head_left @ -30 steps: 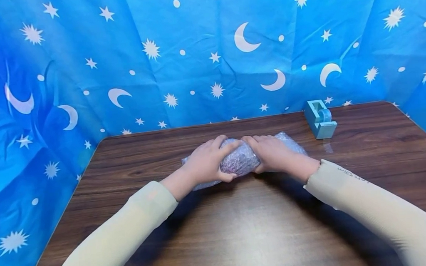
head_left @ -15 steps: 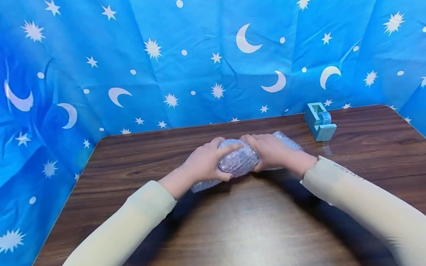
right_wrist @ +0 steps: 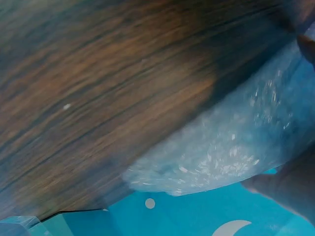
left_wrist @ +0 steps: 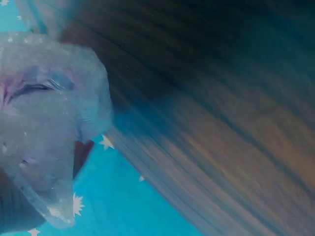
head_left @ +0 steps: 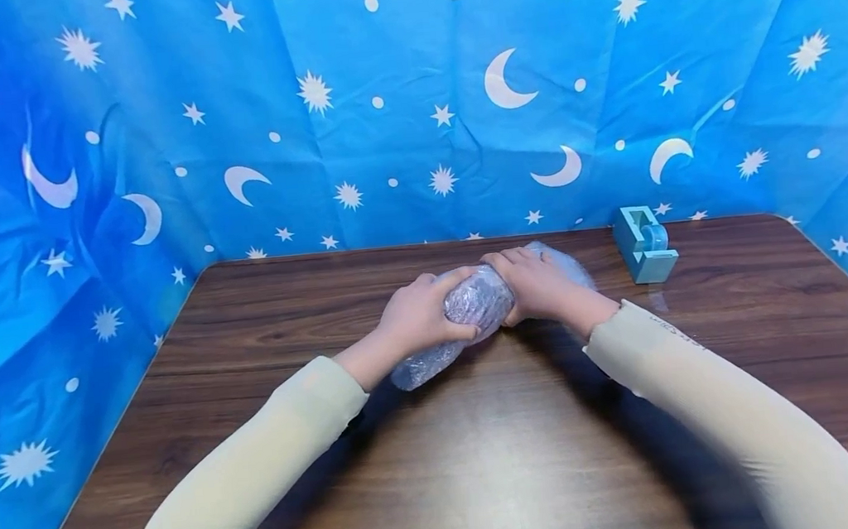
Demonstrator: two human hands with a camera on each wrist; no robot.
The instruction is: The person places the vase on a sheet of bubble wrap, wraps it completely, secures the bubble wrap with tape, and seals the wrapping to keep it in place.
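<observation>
Gripping a bubble-wrapped bundle (head_left: 479, 300) with the left hand (head_left: 415, 315) and the right hand (head_left: 538, 286), letting wrapped ends (head_left: 426, 366) stick out past both; holding it at the far half of the counter (head_left: 485, 467), left of a teal tape dispenser (head_left: 646, 251).

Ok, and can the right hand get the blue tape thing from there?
Probably yes, once it lets go: the right hand grips the plastic-wrapped bundle. Only the bundle's end seems partly between it and the tape dispenser, which stands nearby on the table.
</observation>
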